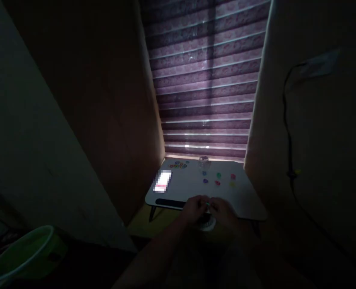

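At the front edge of a low white folding table [190,192], my left hand [194,206] and my right hand [223,210] meet with fingers pinched together. Between the fingertips shows a small green piece [207,204], perhaps a small band; the dim light hides its exact kind. Just beyond my hands lie small coloured bunches in two rows: blue [204,173], green [219,175], red [232,176], purple [205,181], pink [217,183] and yellow [232,184]. Below my hands is a round white-rimmed object [207,224], partly hidden.
A clear jar [203,162] stands at the table's back. Several multicoloured rings [178,165] lie at the back left, near a lit phone [162,181]. A green tub [27,255] is on the lower left. A black cable [289,148] hangs down the right wall.
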Tool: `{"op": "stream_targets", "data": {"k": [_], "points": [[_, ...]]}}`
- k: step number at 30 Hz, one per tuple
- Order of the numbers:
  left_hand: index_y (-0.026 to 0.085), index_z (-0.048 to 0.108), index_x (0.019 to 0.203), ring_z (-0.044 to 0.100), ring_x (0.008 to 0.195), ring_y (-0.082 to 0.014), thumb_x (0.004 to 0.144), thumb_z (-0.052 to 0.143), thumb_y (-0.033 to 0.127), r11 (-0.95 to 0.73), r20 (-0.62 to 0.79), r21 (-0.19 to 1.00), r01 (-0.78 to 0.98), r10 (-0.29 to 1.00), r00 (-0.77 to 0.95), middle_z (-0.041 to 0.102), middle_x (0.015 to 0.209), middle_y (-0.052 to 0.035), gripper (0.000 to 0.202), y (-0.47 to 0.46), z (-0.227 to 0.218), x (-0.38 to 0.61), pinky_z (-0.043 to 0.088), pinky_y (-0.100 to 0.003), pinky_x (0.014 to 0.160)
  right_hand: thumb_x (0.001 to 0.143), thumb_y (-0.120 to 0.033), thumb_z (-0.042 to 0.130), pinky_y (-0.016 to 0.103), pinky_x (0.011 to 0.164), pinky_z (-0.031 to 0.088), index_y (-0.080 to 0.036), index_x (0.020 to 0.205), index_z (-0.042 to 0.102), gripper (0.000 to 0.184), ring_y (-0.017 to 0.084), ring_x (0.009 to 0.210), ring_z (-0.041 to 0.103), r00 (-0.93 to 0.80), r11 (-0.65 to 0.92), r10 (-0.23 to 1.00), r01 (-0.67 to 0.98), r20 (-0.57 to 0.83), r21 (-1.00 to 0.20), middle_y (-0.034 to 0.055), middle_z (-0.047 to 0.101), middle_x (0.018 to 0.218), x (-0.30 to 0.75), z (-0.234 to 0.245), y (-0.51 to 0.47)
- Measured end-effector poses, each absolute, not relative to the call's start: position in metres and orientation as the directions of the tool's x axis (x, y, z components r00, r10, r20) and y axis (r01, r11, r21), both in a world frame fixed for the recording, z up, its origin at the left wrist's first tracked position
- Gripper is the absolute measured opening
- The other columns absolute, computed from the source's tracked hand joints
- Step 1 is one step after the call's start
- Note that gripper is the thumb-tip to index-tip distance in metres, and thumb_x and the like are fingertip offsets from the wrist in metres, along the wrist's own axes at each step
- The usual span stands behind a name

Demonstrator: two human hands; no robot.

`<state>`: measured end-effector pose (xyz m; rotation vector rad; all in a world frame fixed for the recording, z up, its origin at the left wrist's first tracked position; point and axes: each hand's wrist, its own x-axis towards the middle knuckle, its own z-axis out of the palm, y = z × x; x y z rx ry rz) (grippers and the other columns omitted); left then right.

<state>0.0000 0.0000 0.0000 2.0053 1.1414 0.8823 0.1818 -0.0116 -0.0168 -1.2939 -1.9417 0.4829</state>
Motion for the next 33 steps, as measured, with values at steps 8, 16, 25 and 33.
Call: {"op": "stream_targets", "data": {"k": [8,16,25,33], "points": [[0.017,0.060,0.081,0.058,0.071,-0.0143,0.088,0.060,0.026,-0.390,0.247,0.775,0.498,0.911,0.330,0.066,0.077,0.0005,0.011,-0.033,-0.001,0.016,0.041,-0.023,0.066,0.075,-0.015,0.053,0.023,0.063,0.035,-0.022,0.071,0.054,0.008,0.015,0.067,0.053,-0.173,0.382,0.917,0.645,0.361,-0.662,-0.0022,0.061,0.070,0.188,-0.005,-0.039],[0.020,0.058,0.087,0.062,0.079,-0.0180,0.091,0.057,0.032,-0.396,0.210,0.676,0.622,0.912,0.353,0.069,0.084,-0.0010,0.013,0.015,-0.004,0.025,0.042,-0.027,0.070,0.086,-0.018,0.053,0.022,0.068,0.039,-0.022,0.076,0.057,0.012,0.015,0.075,0.059,-0.100,0.243,0.955,0.803,0.280,-0.544,0.0009,0.069,0.080,0.190,-0.001,-0.009],[0.021,0.063,0.099,0.066,0.096,-0.0197,0.089,0.054,0.019,-0.333,0.086,0.610,0.719,0.930,0.357,0.072,0.102,-0.0036,0.013,0.016,-0.007,0.024,0.045,-0.027,0.084,0.083,-0.022,0.060,0.028,0.071,0.041,-0.025,0.092,0.073,0.017,0.022,0.087,0.069,-0.153,0.189,0.981,0.885,0.118,-0.424,0.0061,0.077,0.097,0.182,-0.008,-0.003],[0.018,0.066,0.091,0.069,0.095,-0.0228,0.086,0.059,0.024,-0.313,0.051,0.649,0.694,0.928,0.370,0.075,0.099,-0.0067,0.011,0.033,-0.001,0.021,0.049,-0.030,0.082,0.082,-0.025,0.061,0.030,0.070,0.043,-0.022,0.092,0.074,0.016,0.025,0.088,0.072,-0.081,0.117,0.991,0.914,0.109,-0.388,0.0095,0.078,0.096,0.178,0.000,0.004]]}}
